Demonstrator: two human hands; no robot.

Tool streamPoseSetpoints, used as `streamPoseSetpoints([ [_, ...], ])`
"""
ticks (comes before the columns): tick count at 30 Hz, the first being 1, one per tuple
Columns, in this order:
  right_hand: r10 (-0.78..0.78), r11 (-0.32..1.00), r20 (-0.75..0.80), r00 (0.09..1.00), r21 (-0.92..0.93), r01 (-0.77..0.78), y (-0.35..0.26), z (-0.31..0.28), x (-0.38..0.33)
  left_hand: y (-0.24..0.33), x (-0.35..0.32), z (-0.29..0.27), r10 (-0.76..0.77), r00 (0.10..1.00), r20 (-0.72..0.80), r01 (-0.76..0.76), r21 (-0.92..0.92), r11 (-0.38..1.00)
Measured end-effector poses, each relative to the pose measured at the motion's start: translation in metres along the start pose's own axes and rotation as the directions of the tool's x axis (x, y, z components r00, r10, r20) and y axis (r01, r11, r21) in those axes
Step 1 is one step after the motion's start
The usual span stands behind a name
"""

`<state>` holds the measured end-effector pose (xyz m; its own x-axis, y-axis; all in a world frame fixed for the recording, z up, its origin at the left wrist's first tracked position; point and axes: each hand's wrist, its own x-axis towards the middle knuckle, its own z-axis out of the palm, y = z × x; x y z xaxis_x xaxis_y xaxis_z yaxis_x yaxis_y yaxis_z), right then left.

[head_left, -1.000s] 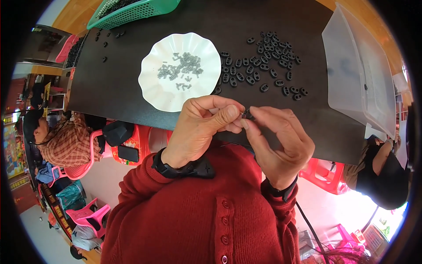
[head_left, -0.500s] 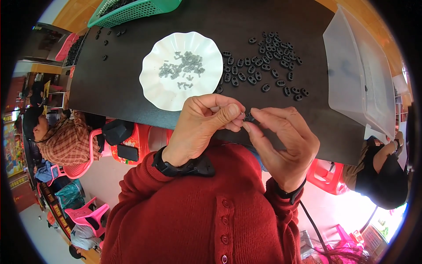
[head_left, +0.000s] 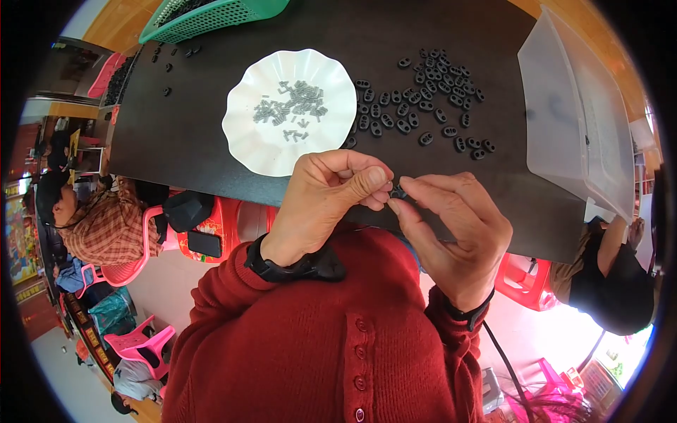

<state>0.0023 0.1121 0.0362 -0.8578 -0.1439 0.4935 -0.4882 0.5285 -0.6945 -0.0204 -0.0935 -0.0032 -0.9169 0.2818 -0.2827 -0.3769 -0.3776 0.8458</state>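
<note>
- Compared with one second ago, we see our two hands in almost the same place above the near edge of the table; only the left thumb lies a little flatter over the fingers
- Our left hand (head_left: 331, 194) is curled nearly closed, thumb pressed on the fingertips, and it pinches one side of a small black oval piece (head_left: 397, 191)
- Our right hand (head_left: 455, 225) is half closed; its thumb and forefinger touch the other side of the same piece, the other fingers are loosely bent
- The piece is between both hands, just above the table edge, mostly hidden by the fingers
- The white dish (head_left: 262, 144) has a wavy, scalloped rim and looks smooth; inside it lies a small heap of tiny grey metal springs (head_left: 289, 109)
- Just right of the dish, a loose group of black oval pieces (head_left: 423, 106), each with holes, lies on the dark matte table (head_left: 183, 148)
- A green mesh basket (head_left: 211, 14) stands at the far edge; we cannot tell its content
- A translucent plastic tray (head_left: 571, 120) is at the right, its content unclear
</note>
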Motion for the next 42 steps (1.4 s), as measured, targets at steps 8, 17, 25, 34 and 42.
streamPoseSetpoints([
  [8, 0.003, 1.000, 0.033, 0.999, -0.003, -0.003, 0.001, -0.002, -0.002, -0.004, -0.003, 0.005, 0.027, 1.000, 0.005, -0.027, 0.099, 0.995],
  [17, 0.005, 1.000, -0.038, 0.999, 0.014, -0.004, 0.005, 0.002, -0.015, -0.002, -0.007, 0.011, -0.040, 0.999, -0.001, 0.040, 0.075, 0.996],
  [25, 0.062, 0.993, 0.009, 0.998, 0.102, -0.063, 0.009, -0.009, -0.020, -0.011, -0.006, 0.011, -0.034, 0.998, 0.062, 0.029, 0.077, 0.997],
  [34, 0.240, 0.931, 0.041, 0.970, 0.274, -0.242, 0.005, -0.006, -0.029, -0.011, -0.009, 0.011, 0.025, 0.997, 0.070, -0.034, 0.135, 0.990],
  [42, 0.243, 0.921, 0.028, 0.970, 0.308, -0.239, 0.005, -0.004, -0.031, -0.009, -0.010, 0.013, -0.084, 0.996, 0.041, 0.083, 0.024, 0.996],
])
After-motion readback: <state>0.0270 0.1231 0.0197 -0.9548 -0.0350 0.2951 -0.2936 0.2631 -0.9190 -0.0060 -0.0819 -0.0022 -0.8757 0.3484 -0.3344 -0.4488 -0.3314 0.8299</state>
